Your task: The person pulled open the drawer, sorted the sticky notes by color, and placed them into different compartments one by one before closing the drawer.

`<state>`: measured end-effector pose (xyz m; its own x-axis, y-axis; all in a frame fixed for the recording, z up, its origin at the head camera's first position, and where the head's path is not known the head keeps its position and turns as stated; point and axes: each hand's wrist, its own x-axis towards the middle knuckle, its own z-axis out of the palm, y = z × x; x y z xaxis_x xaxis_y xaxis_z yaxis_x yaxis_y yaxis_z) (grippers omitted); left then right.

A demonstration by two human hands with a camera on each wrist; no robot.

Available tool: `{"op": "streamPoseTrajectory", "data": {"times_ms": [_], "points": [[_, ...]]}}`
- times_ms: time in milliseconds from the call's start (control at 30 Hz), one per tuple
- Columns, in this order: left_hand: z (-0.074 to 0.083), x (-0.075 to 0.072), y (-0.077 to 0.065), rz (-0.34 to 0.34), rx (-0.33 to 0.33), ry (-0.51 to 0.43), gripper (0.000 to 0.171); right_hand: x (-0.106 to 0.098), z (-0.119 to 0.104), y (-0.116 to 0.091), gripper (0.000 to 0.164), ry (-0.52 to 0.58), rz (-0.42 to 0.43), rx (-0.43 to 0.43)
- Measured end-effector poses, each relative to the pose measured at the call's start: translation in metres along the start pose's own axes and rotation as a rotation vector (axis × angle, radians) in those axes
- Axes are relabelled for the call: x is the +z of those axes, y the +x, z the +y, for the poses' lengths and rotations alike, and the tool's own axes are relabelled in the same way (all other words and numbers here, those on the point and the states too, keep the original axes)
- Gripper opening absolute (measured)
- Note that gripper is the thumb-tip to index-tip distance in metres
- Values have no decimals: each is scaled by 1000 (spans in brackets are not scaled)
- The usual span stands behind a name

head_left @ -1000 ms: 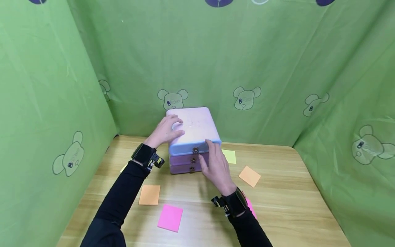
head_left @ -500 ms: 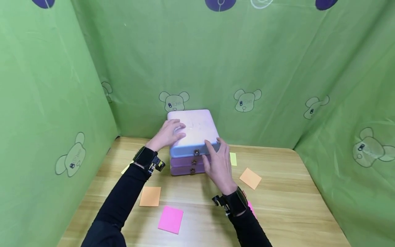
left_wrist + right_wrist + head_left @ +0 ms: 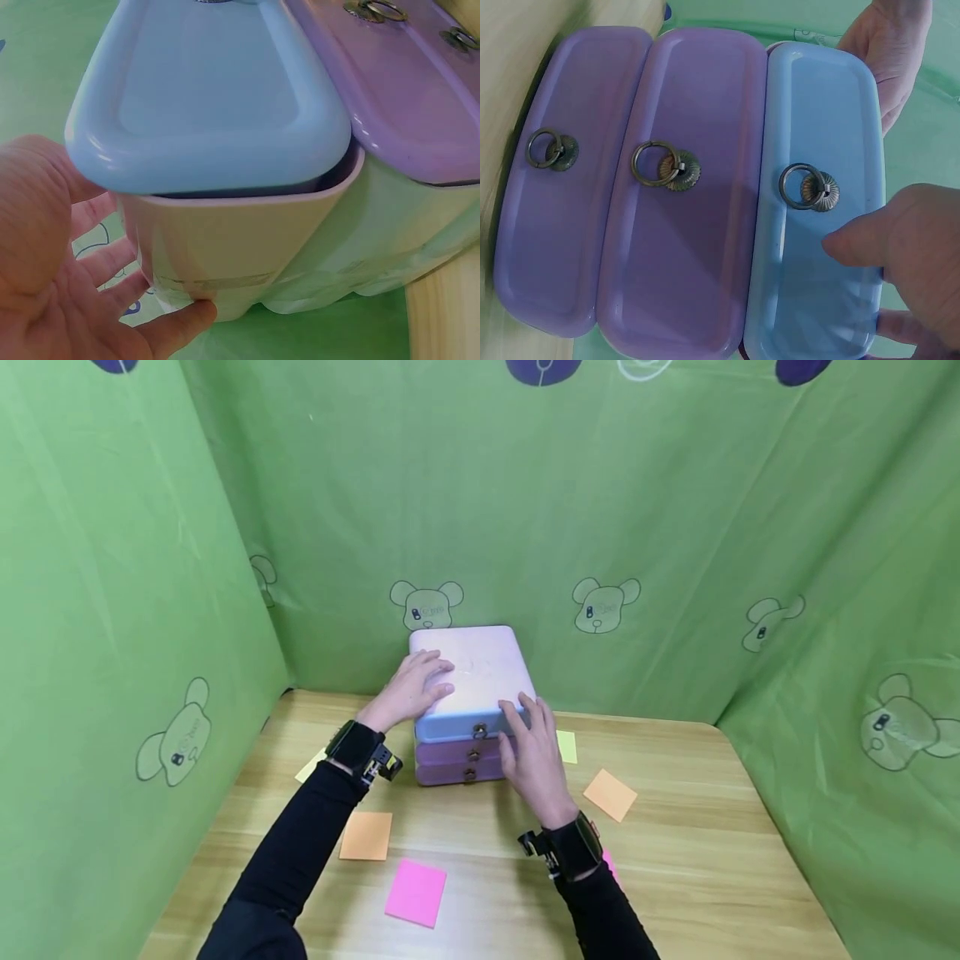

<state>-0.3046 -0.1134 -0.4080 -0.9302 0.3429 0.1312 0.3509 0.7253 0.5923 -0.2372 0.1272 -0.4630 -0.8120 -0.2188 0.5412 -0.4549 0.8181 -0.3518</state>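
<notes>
A small chest of drawers [image 3: 476,664] with a pale pink top stands near the back cloth. Its blue top drawer [image 3: 821,255] sits above two purple drawers [image 3: 682,247]; each has a brass ring pull. A narrow dark gap shows behind the blue front in the left wrist view. My left hand [image 3: 411,687] rests on the chest's top left edge with fingers spread, one digit against the pink side wall. My right hand [image 3: 534,758] is at the front right corner, thumb against the blue front and fingers over the top edge; some fingertips are hidden in the right wrist view.
Sticky notes lie on the wooden table [image 3: 697,860]: orange ones [image 3: 366,836] at left and right, a pink one [image 3: 416,893] in front, yellow ones [image 3: 567,747] beside the chest. A green cloth [image 3: 480,493] encloses the back and sides.
My right hand's fingers have shifted slightly and spread along the chest's front right top edge. My left hand stays on the top left edge, and the view has tilted a little.
</notes>
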Motion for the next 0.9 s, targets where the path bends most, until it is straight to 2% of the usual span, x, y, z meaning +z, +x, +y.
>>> {"op": "streamPoseTrajectory", "data": {"times_ms": [233, 500, 633, 900], "points": [[0, 0, 1, -6, 12, 15, 48, 3, -1, -3, 51, 18, 21, -4], [-1, -4, 5, -33, 26, 9, 45, 4, -7, -6, 52, -17, 34, -6], [-4, -5, 9, -58, 36, 0, 44, 3, -9, -7, 51, -39, 16, 15], [-3, -12, 13, -115, 53, -14, 43, 4, -18, -12, 54, -80, 36, 24]]}}
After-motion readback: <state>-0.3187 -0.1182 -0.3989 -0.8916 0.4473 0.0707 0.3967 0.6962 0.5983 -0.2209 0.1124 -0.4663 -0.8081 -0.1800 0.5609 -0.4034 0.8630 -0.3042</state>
